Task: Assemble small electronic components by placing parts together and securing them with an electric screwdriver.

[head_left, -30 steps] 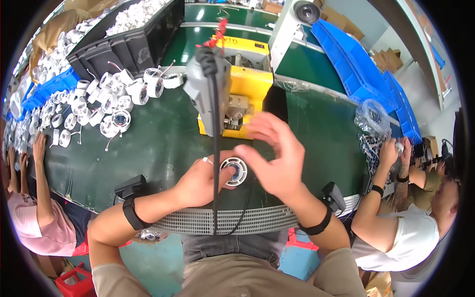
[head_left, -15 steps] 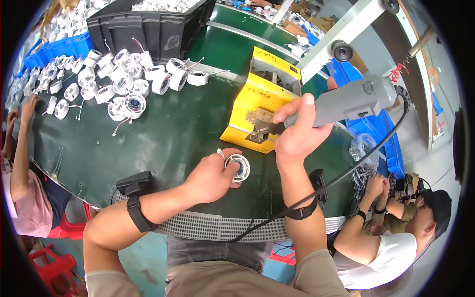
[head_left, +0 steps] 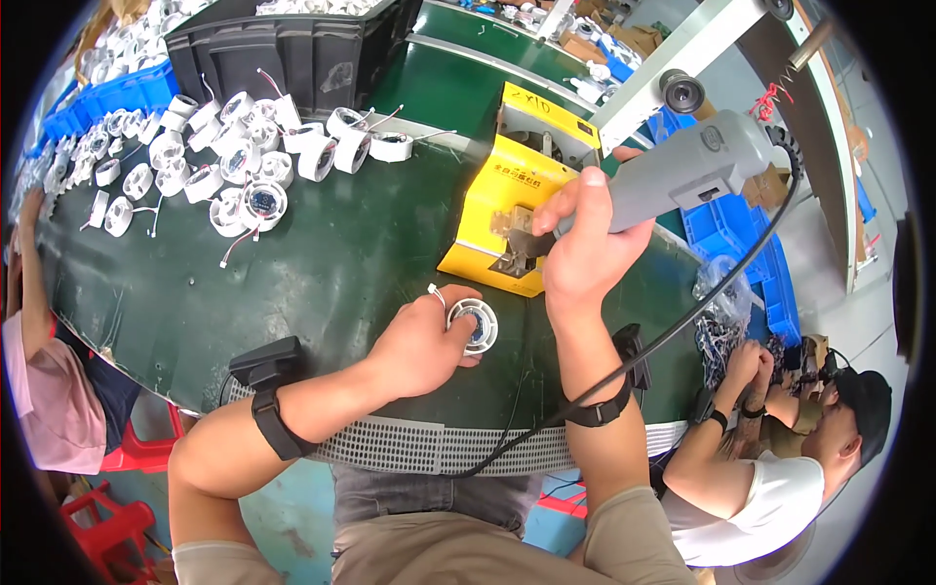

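My left hand [head_left: 424, 341] grips a white round plastic housing [head_left: 487, 327] with a dark circuit board inside, thumb over its middle. A small white connector [head_left: 435, 290] pokes out beside the hand. My right hand [head_left: 595, 244] is wrapped round a grey electric screwdriver [head_left: 673, 180], tilted with its cable end up to the right. Its tip end points at the metal bracket on the front of a yellow screw feeder [head_left: 478, 214]; whether the bit touches is hidden. A black cable [head_left: 741, 268] runs from the tool down across my right forearm.
Many white housings with wires [head_left: 244, 161] lie at the left back of the green table [head_left: 322, 273], by a black crate [head_left: 283, 63] and a blue bin [head_left: 122, 97]. Blue trays [head_left: 731, 234] stand right. People sit at both sides; a person's hands [head_left: 749, 366] work right.
The view has shifted slightly. Both my hands keep their grips, and the screwdriver stays at the feeder's front. The arm of the person on the left has moved farther back.
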A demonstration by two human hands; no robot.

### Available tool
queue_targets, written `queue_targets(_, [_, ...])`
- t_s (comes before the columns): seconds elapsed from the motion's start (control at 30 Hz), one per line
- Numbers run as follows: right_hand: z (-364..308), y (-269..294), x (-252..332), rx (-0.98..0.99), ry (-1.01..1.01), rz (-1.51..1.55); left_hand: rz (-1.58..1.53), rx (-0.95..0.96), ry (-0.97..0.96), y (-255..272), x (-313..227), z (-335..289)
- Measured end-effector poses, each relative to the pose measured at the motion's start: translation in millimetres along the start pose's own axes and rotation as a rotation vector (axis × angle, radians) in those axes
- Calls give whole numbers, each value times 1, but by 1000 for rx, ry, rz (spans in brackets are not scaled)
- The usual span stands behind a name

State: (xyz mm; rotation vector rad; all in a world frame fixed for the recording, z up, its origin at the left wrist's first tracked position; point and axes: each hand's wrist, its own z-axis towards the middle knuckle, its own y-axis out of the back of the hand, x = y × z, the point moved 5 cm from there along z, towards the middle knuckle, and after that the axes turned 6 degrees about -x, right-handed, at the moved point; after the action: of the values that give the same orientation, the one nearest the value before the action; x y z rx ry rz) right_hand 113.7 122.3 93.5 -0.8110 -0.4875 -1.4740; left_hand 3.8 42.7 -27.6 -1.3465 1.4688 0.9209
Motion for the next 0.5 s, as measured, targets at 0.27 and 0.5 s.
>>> queue_targets(0.27, [-25,6,13,23,-153,107,-50,-42,1,2,1,3])
queue_targets(0.5, [-56,5,14,115,-243,205,-91,-93,-59,3,4,5])
